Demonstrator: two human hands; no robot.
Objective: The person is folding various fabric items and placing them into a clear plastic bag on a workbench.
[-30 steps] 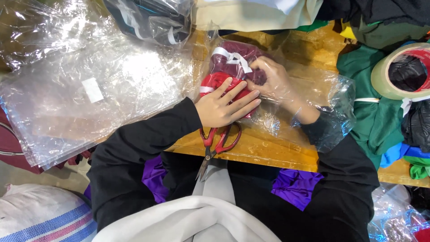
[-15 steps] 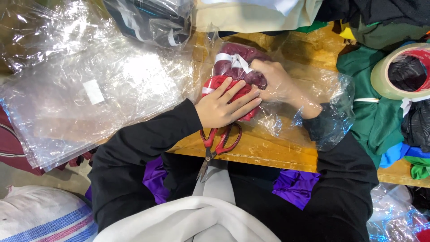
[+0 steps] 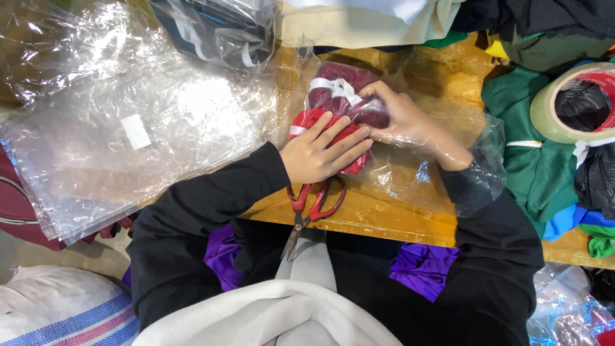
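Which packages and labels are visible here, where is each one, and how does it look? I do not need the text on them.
Clear plastic bag: centre of the wooden table, around the right hand and a folded red and maroon garment; left hand presses on top.
Stack of empty clear bags: left side, flat, shiny.
White label: small rectangle on that stack.
Bagged dark garment: top centre, crinkled clear wrap.
Tape roll: right edge, wide, tan.

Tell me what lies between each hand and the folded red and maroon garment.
The clear plastic bag separates the left hand from the folded garment; it presses from outside. The right hand is inside the bag, touching the cloth, with nothing visible between them.
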